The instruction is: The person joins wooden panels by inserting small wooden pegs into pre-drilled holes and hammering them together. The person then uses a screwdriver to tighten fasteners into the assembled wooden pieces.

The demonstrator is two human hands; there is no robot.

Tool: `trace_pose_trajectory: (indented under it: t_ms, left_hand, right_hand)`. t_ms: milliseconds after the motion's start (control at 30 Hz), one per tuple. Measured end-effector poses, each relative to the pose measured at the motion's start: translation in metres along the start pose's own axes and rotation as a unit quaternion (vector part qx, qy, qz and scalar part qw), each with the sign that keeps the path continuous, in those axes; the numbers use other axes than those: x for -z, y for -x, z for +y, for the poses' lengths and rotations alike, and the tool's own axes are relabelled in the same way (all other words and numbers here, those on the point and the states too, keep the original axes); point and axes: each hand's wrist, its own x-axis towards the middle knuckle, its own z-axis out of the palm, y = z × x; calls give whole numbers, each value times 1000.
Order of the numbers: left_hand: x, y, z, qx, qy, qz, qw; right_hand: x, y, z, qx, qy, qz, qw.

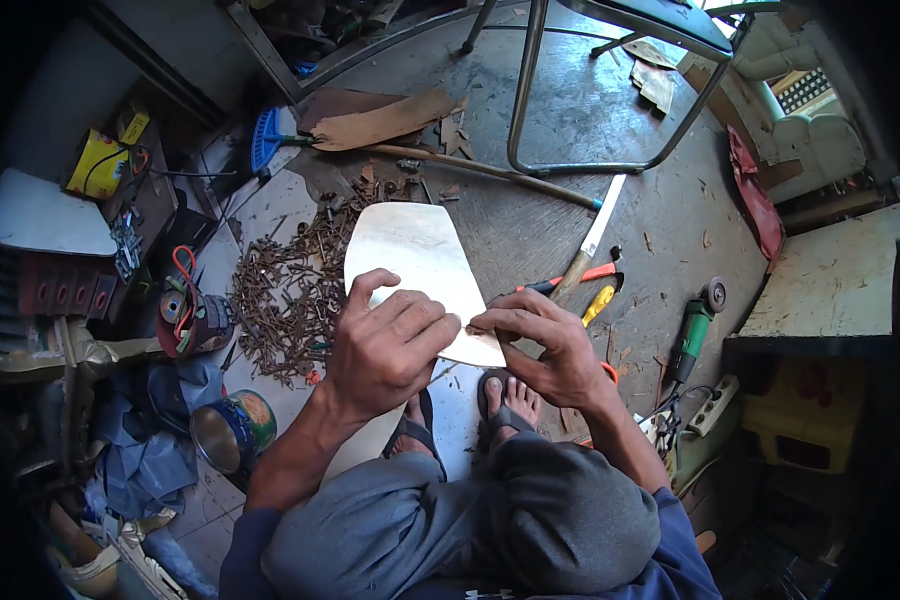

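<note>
A thin, pale board with a tapered outline and rounded corners is held above my knees. My left hand is closed on its lower left part, the fingers curled over the face and the index finger bent up. At the lower right edge, my right hand grips the board between thumb and fingers. Both hands' fingertips come close together near that edge, by a small dark spot I cannot make out. Just beyond my right hand lie a saw-like blade with a wooden handle, a red-and-black handled tool and a yellow-handled tool.
Rusty screws and nails lie heaped at left. A green angle grinder lies at right, near a white power strip. A metal-framed chair stands ahead, behind a long wooden stick. An open tin can sits at lower left.
</note>
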Motion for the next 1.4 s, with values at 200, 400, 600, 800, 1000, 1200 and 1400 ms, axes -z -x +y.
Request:
trace_pose_trajectory:
  t_ms: [200,400,600,800,1000,1200,1400]
  left_hand:
    - [12,-27,0,-4,7,24,1000]
    - [53,-73,6,-33,21,11,999]
    - [93,-118,22,102,114,-59,987]
    - [89,-134,5,243,225,-149,932]
    - [64,-115,-19,301,331,-192,874]
    - [43,-103,-30,328,345,-220,852]
    - [32,-98,-29,377,365,-223,822]
  right_hand:
    - [8,-11,-13,19,9,64,998]
    - [30,-26,-37,85,20,93,992]
    - [53,-46,-67,122,17,144,982]
    - [51,-50,-51,38,-98,115,988]
    - [42,-45,-53,-112,-211,68,969]
    - [29,-38,-33,-184,-247,71,949]
    - [20,-36,-23,-198,-255,90,942]
